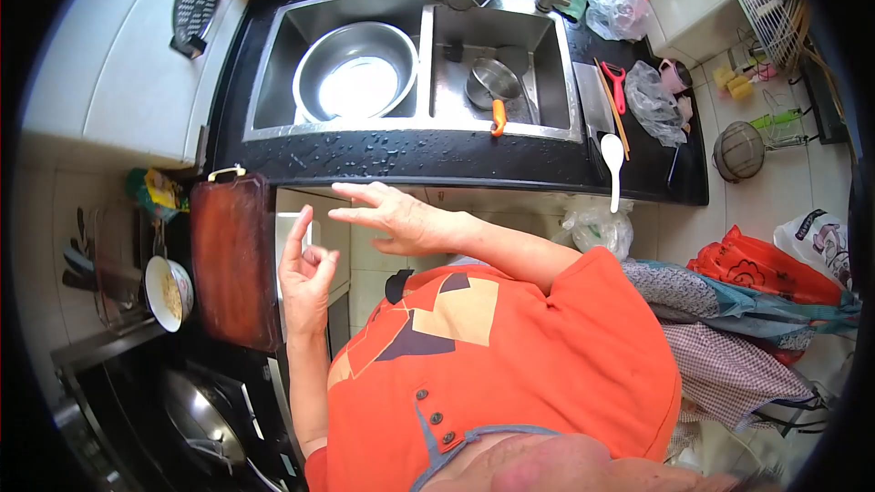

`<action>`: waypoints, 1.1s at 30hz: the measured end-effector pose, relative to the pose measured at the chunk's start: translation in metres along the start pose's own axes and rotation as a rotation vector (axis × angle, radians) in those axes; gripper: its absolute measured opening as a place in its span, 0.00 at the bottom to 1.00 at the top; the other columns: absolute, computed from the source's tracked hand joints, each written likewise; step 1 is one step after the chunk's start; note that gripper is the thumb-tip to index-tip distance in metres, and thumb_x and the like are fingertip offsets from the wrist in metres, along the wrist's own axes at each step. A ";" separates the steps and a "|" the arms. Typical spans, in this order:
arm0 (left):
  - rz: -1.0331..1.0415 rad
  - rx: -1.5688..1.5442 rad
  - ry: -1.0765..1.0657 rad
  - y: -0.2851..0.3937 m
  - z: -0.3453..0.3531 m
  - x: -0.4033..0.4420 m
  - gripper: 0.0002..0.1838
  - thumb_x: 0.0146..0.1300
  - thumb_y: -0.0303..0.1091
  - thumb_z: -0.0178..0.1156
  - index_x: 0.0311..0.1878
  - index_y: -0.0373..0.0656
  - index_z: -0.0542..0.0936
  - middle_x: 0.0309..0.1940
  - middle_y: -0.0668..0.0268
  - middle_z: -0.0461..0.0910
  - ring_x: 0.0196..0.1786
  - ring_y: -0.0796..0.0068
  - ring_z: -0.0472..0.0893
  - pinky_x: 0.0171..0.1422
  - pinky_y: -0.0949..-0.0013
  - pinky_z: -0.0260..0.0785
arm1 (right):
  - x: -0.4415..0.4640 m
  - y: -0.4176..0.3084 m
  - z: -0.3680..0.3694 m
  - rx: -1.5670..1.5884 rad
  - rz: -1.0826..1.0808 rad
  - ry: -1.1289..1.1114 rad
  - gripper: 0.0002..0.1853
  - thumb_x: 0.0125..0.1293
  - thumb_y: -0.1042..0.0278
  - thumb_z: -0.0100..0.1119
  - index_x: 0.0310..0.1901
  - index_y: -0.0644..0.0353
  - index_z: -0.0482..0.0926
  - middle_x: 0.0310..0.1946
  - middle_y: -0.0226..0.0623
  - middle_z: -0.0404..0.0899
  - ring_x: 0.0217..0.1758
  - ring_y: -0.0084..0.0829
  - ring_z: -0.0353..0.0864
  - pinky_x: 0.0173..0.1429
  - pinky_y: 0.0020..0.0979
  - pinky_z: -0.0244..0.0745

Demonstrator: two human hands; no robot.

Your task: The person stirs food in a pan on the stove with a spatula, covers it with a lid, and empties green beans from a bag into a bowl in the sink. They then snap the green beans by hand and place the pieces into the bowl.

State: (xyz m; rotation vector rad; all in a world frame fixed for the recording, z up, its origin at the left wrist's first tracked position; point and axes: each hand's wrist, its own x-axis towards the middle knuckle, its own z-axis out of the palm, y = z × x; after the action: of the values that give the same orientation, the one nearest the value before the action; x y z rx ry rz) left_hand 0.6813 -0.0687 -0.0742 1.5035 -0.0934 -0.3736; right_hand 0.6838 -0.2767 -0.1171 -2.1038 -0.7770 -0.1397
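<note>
My left hand (307, 284) is raised beside the right edge of a brown wooden cutting board (232, 264), its index finger stretched up and nothing visible in it. My right hand (398, 219) reaches across in front of the counter's front edge, fingers spread and pointing left, also holding nothing. The two hands are close together but apart. Ahead of them is a double sink (426, 64). A large steel basin (401, 50) fills its left bowl, and a small pot with an orange handle (498, 117) stands in the right bowl.
Left of the board are a bowl of pale food (173, 296) and a knife rack (80, 260). A wok (196, 405) sits on the stove. At the counter's right lie a cleaver (592, 100), a white spoon (612, 155), a red peeler (617, 87) and plastic bags (652, 105). Water drops dot the counter edge.
</note>
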 end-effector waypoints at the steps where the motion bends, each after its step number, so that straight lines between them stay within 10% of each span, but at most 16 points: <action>1: 0.055 -0.015 -0.031 0.000 0.009 0.010 0.35 0.54 0.11 0.51 0.69 0.40 0.63 0.69 0.62 0.62 0.49 0.76 0.77 0.52 0.75 0.71 | -0.003 0.009 -0.005 -0.029 -0.024 0.132 0.28 0.53 0.76 0.62 0.59 0.57 0.71 0.61 0.52 0.67 0.56 0.50 0.74 0.56 0.40 0.73; 4: -0.025 -0.033 -0.198 0.001 0.030 0.037 0.34 0.56 0.13 0.55 0.69 0.40 0.63 0.68 0.61 0.62 0.59 0.68 0.72 0.60 0.69 0.68 | -0.019 0.033 -0.019 0.209 0.189 0.329 0.20 0.56 0.75 0.63 0.52 0.59 0.76 0.26 0.43 0.82 0.28 0.36 0.84 0.37 0.31 0.79; 9: -0.142 -0.029 -0.250 -0.003 0.056 0.063 0.20 0.63 0.20 0.56 0.59 0.35 0.72 0.49 0.57 0.79 0.42 0.77 0.80 0.49 0.73 0.74 | -0.052 0.059 -0.055 0.034 0.284 0.348 0.22 0.56 0.81 0.58 0.54 0.59 0.76 0.49 0.43 0.76 0.44 0.33 0.82 0.48 0.29 0.78; 18: -0.277 -0.080 -0.221 -0.006 0.054 0.077 0.15 0.67 0.27 0.55 0.56 0.36 0.75 0.43 0.59 0.81 0.34 0.81 0.79 0.44 0.76 0.74 | -0.129 0.218 -0.123 -0.441 0.803 0.660 0.10 0.58 0.68 0.58 0.40 0.62 0.81 0.31 0.50 0.82 0.38 0.50 0.82 0.43 0.44 0.77; 24: -0.347 -0.052 -0.253 -0.033 0.074 0.108 0.15 0.69 0.31 0.54 0.56 0.38 0.75 0.44 0.60 0.82 0.37 0.79 0.80 0.48 0.73 0.73 | -0.185 0.380 -0.149 -0.554 1.470 0.116 0.15 0.57 0.66 0.60 0.44 0.63 0.80 0.44 0.54 0.80 0.52 0.51 0.79 0.57 0.45 0.74; 27: -0.408 -0.025 -0.191 -0.059 0.079 0.118 0.15 0.69 0.33 0.54 0.56 0.38 0.75 0.44 0.61 0.82 0.39 0.78 0.80 0.49 0.73 0.73 | -0.207 0.429 -0.143 -0.439 1.471 -0.033 0.14 0.58 0.74 0.53 0.44 0.70 0.79 0.41 0.55 0.81 0.43 0.49 0.84 0.42 0.44 0.81; 33: -0.460 -0.074 -0.079 -0.064 0.069 0.101 0.19 0.67 0.35 0.57 0.56 0.34 0.74 0.44 0.59 0.81 0.40 0.79 0.79 0.49 0.74 0.73 | -0.203 0.461 -0.137 -0.408 1.580 -0.355 0.18 0.57 0.68 0.56 0.48 0.67 0.78 0.45 0.53 0.80 0.47 0.48 0.82 0.47 0.42 0.79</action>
State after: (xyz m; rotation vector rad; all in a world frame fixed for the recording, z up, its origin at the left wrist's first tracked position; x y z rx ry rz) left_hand 0.7441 -0.1664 -0.1493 1.4303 0.2059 -0.7965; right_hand 0.8104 -0.6772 -0.4264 -2.5377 0.9455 0.9960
